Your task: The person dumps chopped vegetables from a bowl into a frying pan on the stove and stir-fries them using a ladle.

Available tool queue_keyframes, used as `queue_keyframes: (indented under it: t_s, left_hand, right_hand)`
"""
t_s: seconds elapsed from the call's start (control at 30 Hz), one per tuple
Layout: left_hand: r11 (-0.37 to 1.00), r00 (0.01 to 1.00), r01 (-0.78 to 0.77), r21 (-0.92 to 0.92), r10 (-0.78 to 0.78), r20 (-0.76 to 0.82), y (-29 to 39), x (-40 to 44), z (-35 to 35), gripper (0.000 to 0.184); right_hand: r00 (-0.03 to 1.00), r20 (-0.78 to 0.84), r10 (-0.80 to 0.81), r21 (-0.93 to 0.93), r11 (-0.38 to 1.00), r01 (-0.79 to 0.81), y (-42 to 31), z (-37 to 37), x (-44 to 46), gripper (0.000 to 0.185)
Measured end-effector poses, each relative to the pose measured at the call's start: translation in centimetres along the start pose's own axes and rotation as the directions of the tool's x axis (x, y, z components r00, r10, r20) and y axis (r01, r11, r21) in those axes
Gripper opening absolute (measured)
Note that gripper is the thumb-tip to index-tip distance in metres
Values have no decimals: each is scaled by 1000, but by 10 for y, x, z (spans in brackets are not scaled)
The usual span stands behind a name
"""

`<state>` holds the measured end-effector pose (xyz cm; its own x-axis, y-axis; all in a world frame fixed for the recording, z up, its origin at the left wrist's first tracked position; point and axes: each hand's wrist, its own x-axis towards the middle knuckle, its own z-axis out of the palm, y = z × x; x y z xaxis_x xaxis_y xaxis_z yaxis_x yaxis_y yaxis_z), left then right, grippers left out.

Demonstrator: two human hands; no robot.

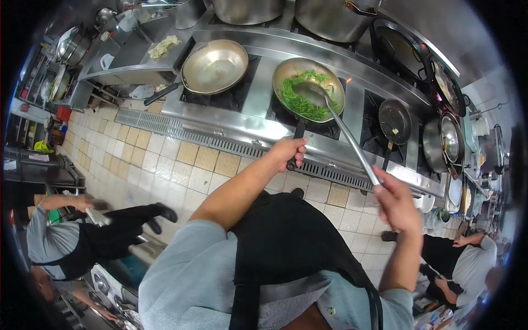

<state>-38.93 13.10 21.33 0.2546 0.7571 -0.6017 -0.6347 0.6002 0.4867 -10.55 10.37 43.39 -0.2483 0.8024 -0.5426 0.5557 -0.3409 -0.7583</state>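
My left hand (290, 153) is wrapped round the black handle of a steel pan (282, 70) on the stove. Chopped green vegetables (300, 104) lie in that pan. My right hand (397, 202) grips the long metal handle of a ladle (352, 140), whose bowl rests among the greens, partly over them. Left of this pan, a second, empty steel pan (214, 66) sits on another burner with its handle pointing toward the lower left. A small dark pan (394, 122) stands on the burner to the right.
Large pots (335, 22) stand along the back. A crumpled cloth (164, 47) lies on the left counter. Metal bowls and more pans (434, 146) are at the right. One co-worker (66, 239) is at the lower left, another person (456, 264) at the lower right.
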Motion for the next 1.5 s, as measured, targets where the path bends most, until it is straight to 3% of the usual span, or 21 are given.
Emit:
queue_keyframes:
  t_s: [0.1, 0.17, 0.33, 0.37, 0.4, 0.5, 0.53, 0.57, 0.6, 0.63, 0.77, 0.8, 0.9, 0.97, 1.07, 1.17, 1.2, 1.27, 1.43, 1.47, 1.5]
  left_hand:
    - [983, 993, -55, 175, 73, -97, -4, -28, 22, 16]
    - [984, 997, -35, 176, 46, -58, -5, -31, 21, 17]
    - [983, 996, -88, 159, 89, -5, 11, -21, 21, 18]
    - [982, 994, -108, 157, 109, 5, 12, -22, 20, 19]
    - [979, 994, -111, 171, 113, -5, 1, -24, 15, 20]
    - [950, 992, -125, 285, 119, 37, -25, -55, 5, 21]
    - [950, 992, -125, 286, 119, 38, -21, -56, 4, 21]
    - [952, 995, -100, 290, 94, 35, -17, -56, 3, 20]
    - [954, 997, -72, 292, 67, 30, -16, -56, 2, 20]
    - [952, 997, -71, 299, 73, 5, -9, -47, 4, 21]
    - [971, 992, -120, 204, 111, 59, 5, -22, 8, 19]
    - [975, 991, -121, 187, 108, 78, 5, -19, 9, 18]
    - [935, 989, -145, 324, 147, 20, -23, -50, 8, 18]
    - [951, 996, -88, 297, 88, 14, -28, -53, -1, 19]
    - [936, 997, -83, 341, 79, 26, -15, -39, 2, 19]
    - [979, 996, -84, 184, 81, 22, 6, -22, 20, 18]
    - [979, 996, -85, 187, 82, 24, 1, -22, 19, 18]
    - [939, 988, -151, 310, 134, 73, -16, -27, 11, 16]
    - [954, 998, -60, 293, 47, 50, -24, -51, 7, 18]
    - [958, 999, -21, 286, 13, 30, -18, -47, 8, 18]
    - [952, 996, -58, 299, 36, 78, -14, -33, 6, 19]
  right_hand:
    - [988, 43, 150, 83, 985, -153, -25, -19, -19, 46]
    - [981, 102, 166, -34, 986, -164, -30, -17, -19, 45]
    - [998, -13, 69, -367, 928, -69, 2, 34, 22, 46]
    - [970, -78, -229, -478, 863, 165, 29, 49, 41, 46]
    - [852, -103, -514, -592, 720, 362, 42, 58, 50, 47]
    - [881, -197, -431, -489, 822, 293, 38, 82, 45, 46]
    - [781, -170, -600, -580, 702, 413, 43, 80, 44, 46]
    - [783, -171, -598, -579, 704, 411, 40, 72, 33, 46]
    - [931, -181, -318, -381, 895, 231, 13, 60, 8, 47]
    - [992, -123, -17, -179, 984, -5, -1, 54, -5, 47]
    - [990, -125, -65, -261, 965, 31, 0, 46, 4, 46]
    - [950, -159, -268, -384, 903, 190, 29, 50, 26, 46]
    - [873, -221, -434, -446, 841, 305, 39, 72, 45, 46]
    - [883, -223, -414, -459, 843, 279, 37, 70, 33, 45]
    - [988, -133, -78, -198, 979, 50, 17, 49, 3, 45]
    - [971, -125, -204, -336, 930, 152, 17, 46, 12, 44]
    - [971, -127, -205, -335, 930, 153, 23, 50, 22, 44]
    - [883, -216, -417, -471, 836, 280, 37, 64, 45, 44]
    - [876, -191, -443, -468, 825, 315, 24, 54, 15, 44]
    - [972, -167, -164, -298, 948, 109, 7, 45, 0, 45]
    - [989, -94, 116, -136, 982, -128, -1, 39, -6, 45]
